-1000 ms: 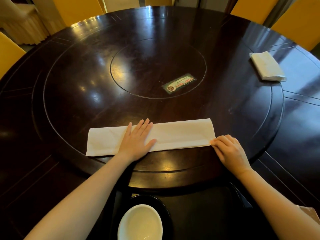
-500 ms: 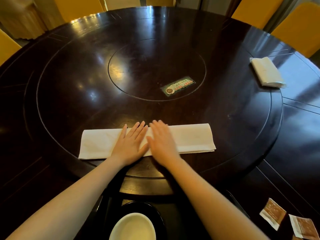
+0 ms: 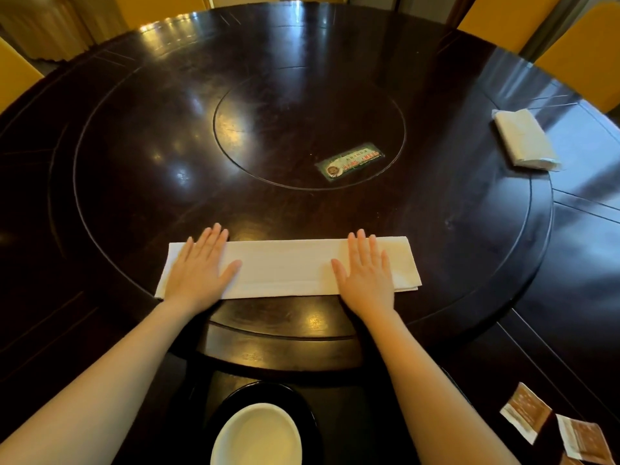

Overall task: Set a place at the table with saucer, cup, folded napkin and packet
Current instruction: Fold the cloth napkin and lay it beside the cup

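A white napkin (image 3: 285, 268), folded into a long strip, lies on the near rim of the dark turntable (image 3: 469, 263). My left hand (image 3: 198, 268) presses flat on its left end, fingers straight. Flat on the strip near its right end is my right hand (image 3: 367, 273). A white cup (image 3: 256, 434) stands on a black saucer (image 3: 302, 401) at the bottom edge, between my forearms. Two brown packets (image 3: 525, 414) (image 3: 583, 439) lie at the bottom right.
A second folded white napkin (image 3: 525, 140) lies at the far right of the round dark table (image 3: 570, 330). A green label (image 3: 349, 161) sits in the centre disc. Yellow chairs (image 3: 580, 58) ring the far side.
Both hands have slid apart along the napkin, from its middle out toward its two ends. A second earlier, the right hand was at the strip's right end with curled fingers.
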Motion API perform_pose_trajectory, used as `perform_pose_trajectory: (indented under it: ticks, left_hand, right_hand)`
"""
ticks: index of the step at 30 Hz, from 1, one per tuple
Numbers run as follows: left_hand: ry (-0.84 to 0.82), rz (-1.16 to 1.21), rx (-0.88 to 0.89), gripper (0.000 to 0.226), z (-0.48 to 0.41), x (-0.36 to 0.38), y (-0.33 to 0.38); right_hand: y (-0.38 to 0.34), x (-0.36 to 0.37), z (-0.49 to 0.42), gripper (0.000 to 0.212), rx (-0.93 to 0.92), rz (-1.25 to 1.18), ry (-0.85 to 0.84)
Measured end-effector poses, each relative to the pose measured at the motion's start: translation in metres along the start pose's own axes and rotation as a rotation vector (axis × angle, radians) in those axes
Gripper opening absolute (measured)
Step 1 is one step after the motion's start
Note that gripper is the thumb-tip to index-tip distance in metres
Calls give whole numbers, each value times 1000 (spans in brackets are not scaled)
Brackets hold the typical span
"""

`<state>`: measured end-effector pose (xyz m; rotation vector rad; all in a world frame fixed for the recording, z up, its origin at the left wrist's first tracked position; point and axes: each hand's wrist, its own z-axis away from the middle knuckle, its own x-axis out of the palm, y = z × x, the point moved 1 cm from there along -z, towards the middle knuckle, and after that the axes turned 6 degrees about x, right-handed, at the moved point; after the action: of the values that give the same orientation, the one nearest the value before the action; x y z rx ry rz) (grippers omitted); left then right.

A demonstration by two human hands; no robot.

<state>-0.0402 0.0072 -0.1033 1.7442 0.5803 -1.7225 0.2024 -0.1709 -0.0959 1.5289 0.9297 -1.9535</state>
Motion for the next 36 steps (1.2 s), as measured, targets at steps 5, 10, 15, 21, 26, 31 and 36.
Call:
perform_pose_trajectory:
  ticks: [5,10,15,21,26,31,36]
  left_hand:
    - [-7,4,-50,82,9,-2,-14]
    - [-5,-4,-56,83,11,-3,-19]
    - [10,4,-45,80,13,-2,-23]
    - [-49,170,-82,59,2,-3,-25]
    - [220,397,-154,47,-8,-33,5]
    - [123,174,26,51,-9,-7,91]
    - [50,33,-52,58,-8,13,82]
  right_hand:
    - [26,-9,-4,64,109,-27,18]
    - [29,-8,-5,66,99,-43,28]
    - [43,-10,-4,68,95,92,36]
    - [41,-23,-7,62,110,84,-83]
    - [-4,-39,-15,47,125,-75,193]
    - [-101,0,-10,50,-253,-77,0]
    - [-103,22,-4,53,-279,33,35]
